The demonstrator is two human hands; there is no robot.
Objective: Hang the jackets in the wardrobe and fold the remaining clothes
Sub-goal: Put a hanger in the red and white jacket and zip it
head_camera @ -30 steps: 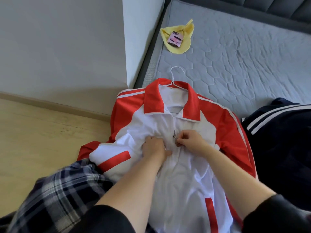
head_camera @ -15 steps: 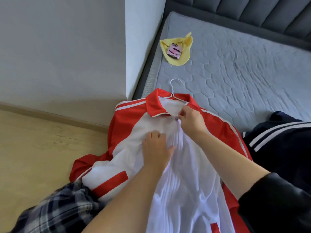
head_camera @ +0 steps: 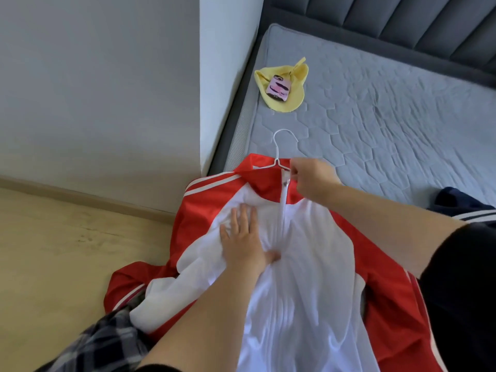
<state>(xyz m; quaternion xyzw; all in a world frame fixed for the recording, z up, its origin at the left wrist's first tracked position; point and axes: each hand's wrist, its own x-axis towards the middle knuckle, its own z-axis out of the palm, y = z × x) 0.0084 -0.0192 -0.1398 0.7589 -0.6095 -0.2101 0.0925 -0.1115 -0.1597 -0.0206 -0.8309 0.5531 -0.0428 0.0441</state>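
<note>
While the right hand (head_camera: 312, 178) pinches the zip pull at the top of the collar, the left hand (head_camera: 243, 237) lies flat, fingers straight, pressing the white chest panel of the jacket (head_camera: 308, 264). The zip (head_camera: 283, 210) looks closed right up to the collar, so the zipping step seems all but done. The jacket is red and white and sits on a white wire hanger (head_camera: 275, 149) whose hook pokes out past the collar onto the mattress (head_camera: 389, 124). It lies front up on the near left corner of the bed, with one sleeve spilling off the left edge towards the floor (head_camera: 67, 251).

Next, I judge, the right hand should let go of the pull and take the hook, which is just beside it, while the left hand lifts off the chest. Then the jacket can be raised clear of the bed and carried to the wardrobe, which is not in view. Slippery fabric may slide off a thin wire hanger if it tips.

A navy garment (head_camera: 461, 202) with white stripes lies at the right edge, and a plaid garment (head_camera: 107, 342) at the near left, partly under the sleeve; both are yet to be dealt with. Far on the grey quilted mattress, well apart from the jacket, a yellow cloth (head_camera: 284, 103) carries a pink phone (head_camera: 278, 89). A grey padded headboard (head_camera: 402, 20) runs along the far side, a pale wall (head_camera: 94, 89) stands at the left, and the floor is light wood.
</note>
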